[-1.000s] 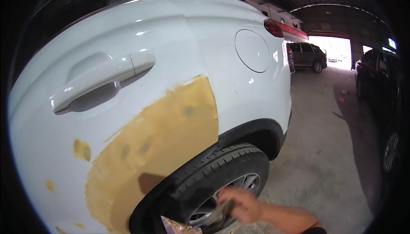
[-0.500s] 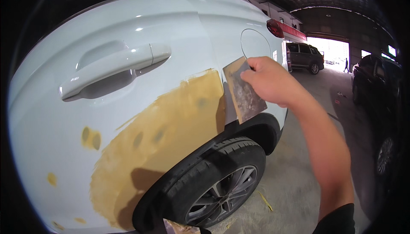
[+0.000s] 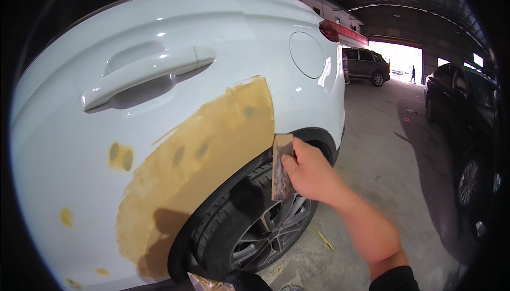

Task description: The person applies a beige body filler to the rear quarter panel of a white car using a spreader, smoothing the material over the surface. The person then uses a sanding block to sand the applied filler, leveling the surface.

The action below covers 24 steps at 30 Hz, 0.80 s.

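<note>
My right hand is closed round a flat, smeared putty spreader. The spreader stands roughly upright, its top end by the rear edge of a tan putty patch where the black wheel-arch trim begins; whether it touches cannot be made out. The patch covers the white rear door panel in a broad curve above the arch. Below the spreader lies the wheel, partly hidden by it. A putty-smeared plate pokes in at the lower edge. My left hand is out of view.
Smaller putty spots dot the door, below its handle. Behind stands a parked grey car, and a dark car is at the right. A person stands far off near the bright doorway. A yellow strip lies on the floor.
My right hand has brought the spreader down and slightly left, from below the fuel flap to the wheel arch. The spreader now appears narrower, turned more edge-on. The view has shifted a little.
</note>
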Each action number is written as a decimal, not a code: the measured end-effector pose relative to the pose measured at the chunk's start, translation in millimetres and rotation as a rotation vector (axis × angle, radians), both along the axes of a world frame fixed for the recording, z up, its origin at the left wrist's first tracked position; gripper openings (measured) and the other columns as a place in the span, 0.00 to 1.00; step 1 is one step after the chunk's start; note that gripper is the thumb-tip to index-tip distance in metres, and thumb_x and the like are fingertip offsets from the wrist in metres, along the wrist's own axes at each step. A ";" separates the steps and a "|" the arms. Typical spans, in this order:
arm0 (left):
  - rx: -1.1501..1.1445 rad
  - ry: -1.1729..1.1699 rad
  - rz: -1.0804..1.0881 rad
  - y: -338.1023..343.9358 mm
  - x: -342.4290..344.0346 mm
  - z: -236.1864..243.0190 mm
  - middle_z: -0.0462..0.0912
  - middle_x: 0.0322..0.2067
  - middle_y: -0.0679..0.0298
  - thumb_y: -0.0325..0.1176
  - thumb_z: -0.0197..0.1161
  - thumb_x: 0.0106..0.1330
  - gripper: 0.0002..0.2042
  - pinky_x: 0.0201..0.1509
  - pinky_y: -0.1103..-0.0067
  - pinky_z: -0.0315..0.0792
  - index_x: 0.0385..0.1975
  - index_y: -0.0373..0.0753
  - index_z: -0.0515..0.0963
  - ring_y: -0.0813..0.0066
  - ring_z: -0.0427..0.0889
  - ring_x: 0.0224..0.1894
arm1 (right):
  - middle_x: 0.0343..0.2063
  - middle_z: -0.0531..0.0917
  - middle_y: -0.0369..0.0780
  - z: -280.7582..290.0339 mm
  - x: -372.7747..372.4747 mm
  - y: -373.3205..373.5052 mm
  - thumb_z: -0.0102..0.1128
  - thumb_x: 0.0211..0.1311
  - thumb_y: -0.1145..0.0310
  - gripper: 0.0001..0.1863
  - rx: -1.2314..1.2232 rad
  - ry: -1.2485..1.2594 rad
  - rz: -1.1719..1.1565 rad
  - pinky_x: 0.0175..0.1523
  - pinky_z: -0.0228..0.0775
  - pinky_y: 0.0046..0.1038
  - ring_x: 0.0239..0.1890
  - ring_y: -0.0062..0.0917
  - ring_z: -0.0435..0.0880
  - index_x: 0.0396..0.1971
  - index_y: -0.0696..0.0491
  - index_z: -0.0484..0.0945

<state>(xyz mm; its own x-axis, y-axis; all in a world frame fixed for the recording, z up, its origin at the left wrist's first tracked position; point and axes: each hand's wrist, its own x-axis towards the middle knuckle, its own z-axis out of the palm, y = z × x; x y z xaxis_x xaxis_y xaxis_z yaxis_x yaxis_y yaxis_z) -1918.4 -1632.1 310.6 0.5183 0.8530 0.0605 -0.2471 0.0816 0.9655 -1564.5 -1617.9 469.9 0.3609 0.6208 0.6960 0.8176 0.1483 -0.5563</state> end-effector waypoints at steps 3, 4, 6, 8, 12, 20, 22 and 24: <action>-0.011 0.002 -0.023 0.0 0.2 1.2 0.73 0.20 0.71 0.33 0.49 0.73 0.07 0.24 0.85 0.64 0.37 0.39 0.72 0.85 0.67 0.19 | 0.37 0.80 0.57 -25.9 -0.1 -15.6 0.50 0.64 0.69 0.14 -0.025 0.073 -0.122 0.48 0.71 0.43 0.43 0.54 0.78 0.41 0.65 0.70; -0.020 -0.005 -0.049 0.7 2.6 1.2 0.73 0.20 0.71 0.33 0.49 0.74 0.07 0.24 0.85 0.65 0.37 0.39 0.72 0.85 0.67 0.18 | 0.38 0.80 0.57 -34.2 -0.7 -24.4 0.49 0.65 0.70 0.14 0.006 0.077 -0.153 0.48 0.71 0.41 0.44 0.51 0.80 0.43 0.65 0.71; -0.031 -0.049 -0.147 5.9 8.8 1.9 0.75 0.23 0.69 0.33 0.49 0.74 0.08 0.29 0.81 0.72 0.39 0.38 0.73 0.83 0.71 0.20 | 0.39 0.82 0.52 -50.9 -4.5 -43.5 0.49 0.66 0.71 0.14 0.068 0.233 -0.081 0.48 0.73 0.38 0.43 0.42 0.82 0.46 0.64 0.71; -0.073 -0.062 -0.131 7.1 21.5 -0.2 0.75 0.27 0.68 0.34 0.49 0.74 0.08 0.34 0.80 0.73 0.42 0.36 0.73 0.80 0.74 0.25 | 0.41 0.83 0.45 -69.7 -13.5 -59.4 0.50 0.66 0.74 0.15 0.139 0.478 0.131 0.50 0.73 0.32 0.44 0.31 0.82 0.50 0.62 0.72; -0.107 -0.063 -0.267 15.3 42.6 0.8 0.76 0.32 0.71 0.32 0.50 0.74 0.09 0.37 0.83 0.69 0.46 0.37 0.73 0.83 0.73 0.31 | 0.47 0.80 0.37 -121.5 -44.7 -67.3 0.55 0.63 0.77 0.18 0.182 1.020 1.007 0.58 0.68 0.24 0.52 0.21 0.77 0.54 0.57 0.72; -0.019 -0.155 -0.186 17.8 40.3 13.3 0.77 0.38 0.71 0.31 0.49 0.74 0.13 0.41 0.87 0.65 0.53 0.33 0.72 0.86 0.72 0.36 | 0.49 0.80 0.34 -204.1 -43.7 -37.6 0.51 0.70 0.76 0.19 -0.309 1.103 0.825 0.56 0.66 0.20 0.50 0.15 0.75 0.59 0.59 0.70; -0.043 -0.136 -0.147 19.4 37.1 11.4 0.76 0.35 0.72 0.31 0.50 0.74 0.12 0.39 0.86 0.65 0.51 0.33 0.72 0.86 0.70 0.35 | 0.49 0.80 0.34 -184.3 -16.9 -34.7 0.52 0.69 0.75 0.18 -0.245 1.026 0.519 0.56 0.67 0.22 0.50 0.17 0.77 0.57 0.57 0.73; -0.060 -0.110 -0.112 20.9 35.9 6.7 0.74 0.33 0.73 0.30 0.50 0.74 0.09 0.38 0.86 0.64 0.48 0.35 0.73 0.86 0.69 0.33 | 0.48 0.81 0.33 -144.9 13.8 -31.1 0.54 0.67 0.73 0.17 0.108 1.030 0.392 0.60 0.68 0.26 0.51 0.19 0.77 0.55 0.54 0.75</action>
